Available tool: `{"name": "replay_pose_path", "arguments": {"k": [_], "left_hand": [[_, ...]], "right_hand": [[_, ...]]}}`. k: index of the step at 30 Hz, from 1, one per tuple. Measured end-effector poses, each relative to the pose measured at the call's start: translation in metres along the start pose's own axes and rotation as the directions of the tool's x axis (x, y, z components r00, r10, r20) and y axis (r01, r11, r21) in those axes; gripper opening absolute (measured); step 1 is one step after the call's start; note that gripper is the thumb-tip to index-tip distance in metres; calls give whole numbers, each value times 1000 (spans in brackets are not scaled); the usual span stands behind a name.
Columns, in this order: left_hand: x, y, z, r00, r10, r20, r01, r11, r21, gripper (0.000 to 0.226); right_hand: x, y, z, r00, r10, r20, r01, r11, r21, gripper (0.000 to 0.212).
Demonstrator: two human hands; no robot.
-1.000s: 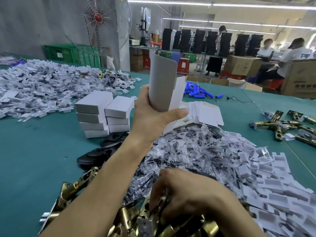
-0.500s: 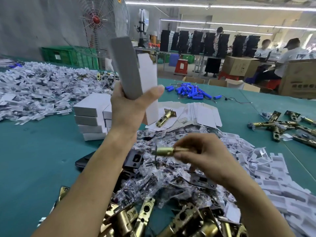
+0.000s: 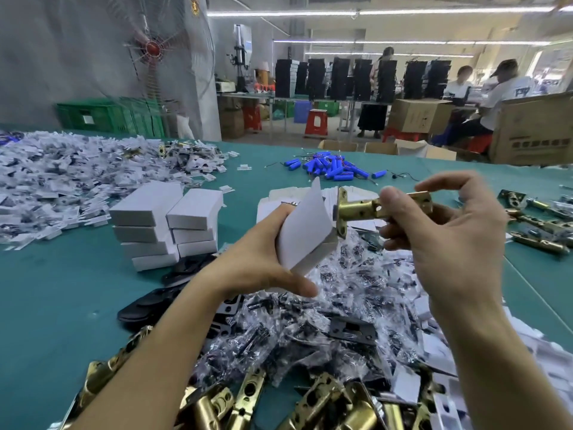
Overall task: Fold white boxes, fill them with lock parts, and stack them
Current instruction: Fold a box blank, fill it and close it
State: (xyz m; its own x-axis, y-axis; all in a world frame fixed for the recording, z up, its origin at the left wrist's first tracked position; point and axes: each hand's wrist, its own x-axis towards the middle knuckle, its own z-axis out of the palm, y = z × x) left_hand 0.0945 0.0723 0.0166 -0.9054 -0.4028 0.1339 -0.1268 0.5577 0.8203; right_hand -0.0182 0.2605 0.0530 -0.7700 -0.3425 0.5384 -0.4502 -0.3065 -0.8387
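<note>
1. Above the green worktop (image 3: 46, 290), in the middle, the left hand (image 3: 257, 262) holds up a folded white box (image 3: 304, 231). Its thumb and fingers wrap round the box. I think that keeps the box in shape, so it does not flop flat.
2. The box is tipped, with one flap standing up and one end turned to the other hand. This looks like a way to make room for a part to slide in.
3. The right hand (image 3: 449, 243) pinches a brass latch (image 3: 359, 209) by its back end, thumb on top and fingers (image 3: 391, 235) under. The pointing finger sticks up and holds nothing. The plate end of the latch points at the box and is just beside it. I cannot tell if they touch.
4. A stack of shut white boxes (image 3: 167, 225) sits to the left, near the left arm. A done box has only a short way to go.
5. Little bags of parts (image 3: 341, 305) lie right under both hands, and more brass latches (image 3: 310, 405) lie close to the person. I think they are kept close so the hands can grab fast.
</note>
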Motion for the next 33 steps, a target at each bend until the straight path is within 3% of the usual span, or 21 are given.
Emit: {"name": "replay_pose_path", "arguments": {"k": [8,14,22,26,30,33], "left_hand": [[3,1,10,991,90,-101,-79,991,109,84],[3,0,11,976,128,-178,-117,990,72,90],[0,7,11,971,176,-163,-160,981,112,90],[-4,10,13,971,209,-120,-194,973,128,93],[-3,14,13,970,225,-94,-223,974,35,94],[-2,15,14,978,208,-28,-209,976,-57,91]], "right_hand": [[-7,-10,12,990,-137,12,138,987,-82,28],[-9,-17,12,980,-163,113,185,956,-228,26],[-2,-16,1,965,-106,240,157,967,-202,25],[2,-11,-3,941,28,337,27,987,-157,31],[5,-10,-7,886,102,452,-70,994,-86,41],[1,-11,-2,833,63,550,-52,998,-35,37]]}}
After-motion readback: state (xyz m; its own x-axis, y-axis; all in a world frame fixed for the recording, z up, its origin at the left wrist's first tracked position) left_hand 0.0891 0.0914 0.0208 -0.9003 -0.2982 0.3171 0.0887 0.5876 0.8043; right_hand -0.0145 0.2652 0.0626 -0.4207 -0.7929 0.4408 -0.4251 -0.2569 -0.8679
